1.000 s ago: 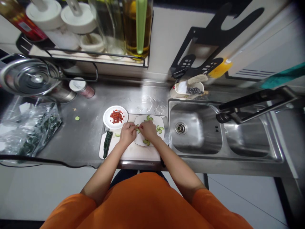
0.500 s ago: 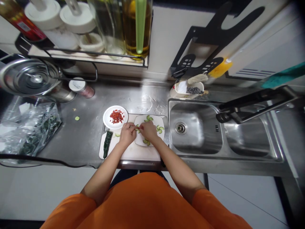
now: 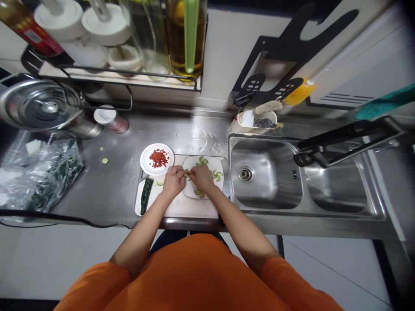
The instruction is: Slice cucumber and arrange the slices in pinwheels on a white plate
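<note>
My left hand (image 3: 174,181) reaches over the left edge of a white square plate (image 3: 211,188), fingers closed in a pinch on a small cucumber slice (image 3: 187,175). From the other side my right hand (image 3: 201,178) pinches at the same slice, its fingertips partly hidden. Fans of green-edged cucumber slices (image 3: 217,175) lie near the plate's top, right and bottom edges. Underneath is a white cutting board (image 3: 191,211). On its left part rests a dark green piece of cucumber (image 3: 146,196), with a loose slice (image 3: 160,183) close by.
A round white plate of red berry-like pieces (image 3: 158,158) stands behind my left hand. To the right is a double steel sink (image 3: 266,172) with a dark faucet (image 3: 340,144). At left lie a plastic bag of greens (image 3: 53,181), a lidded pot (image 3: 42,106) and a jar (image 3: 111,119).
Both hands stay at the left edge of the square plate, with only slight finger movement. Nothing else has visibly moved.
</note>
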`<control>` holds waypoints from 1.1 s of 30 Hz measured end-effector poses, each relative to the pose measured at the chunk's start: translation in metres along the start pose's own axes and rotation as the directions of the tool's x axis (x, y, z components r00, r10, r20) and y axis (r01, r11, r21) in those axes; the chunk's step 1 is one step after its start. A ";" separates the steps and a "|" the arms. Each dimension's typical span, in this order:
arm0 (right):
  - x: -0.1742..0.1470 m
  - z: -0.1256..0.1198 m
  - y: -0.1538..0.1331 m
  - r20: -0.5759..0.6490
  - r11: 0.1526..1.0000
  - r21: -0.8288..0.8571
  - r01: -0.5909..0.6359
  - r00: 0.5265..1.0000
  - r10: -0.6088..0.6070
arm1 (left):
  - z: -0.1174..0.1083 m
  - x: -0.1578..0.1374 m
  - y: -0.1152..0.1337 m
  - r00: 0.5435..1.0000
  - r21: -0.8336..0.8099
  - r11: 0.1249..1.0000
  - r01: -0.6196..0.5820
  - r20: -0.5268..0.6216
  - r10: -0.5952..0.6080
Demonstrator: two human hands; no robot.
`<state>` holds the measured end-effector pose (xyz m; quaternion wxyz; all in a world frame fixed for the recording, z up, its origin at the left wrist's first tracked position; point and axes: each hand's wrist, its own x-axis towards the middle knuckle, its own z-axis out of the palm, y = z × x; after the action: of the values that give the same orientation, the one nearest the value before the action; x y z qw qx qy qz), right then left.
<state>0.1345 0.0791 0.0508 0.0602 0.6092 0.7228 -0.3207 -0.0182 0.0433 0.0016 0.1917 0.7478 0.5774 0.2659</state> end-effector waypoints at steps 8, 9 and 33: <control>0.001 0.002 -0.001 -0.024 1.000 0.000 0.000 1.000 0.000 | -0.002 0.000 0.000 1.000 0.021 1.000 0.002 0.031 -0.003; 0.001 0.003 0.000 -0.029 1.000 0.002 0.001 1.000 -0.001 | -0.002 0.001 0.001 1.000 0.023 1.000 0.002 0.030 -0.002; -0.021 -0.002 0.017 -0.080 0.998 0.061 -0.027 0.996 0.031 | -0.031 -0.006 -0.007 0.964 0.044 0.975 0.219 -0.161 -0.209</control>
<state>0.1558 0.0633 0.0564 0.0174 0.6336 0.7058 -0.3164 -0.0443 0.0390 0.0207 0.1506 0.6635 0.6759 0.2833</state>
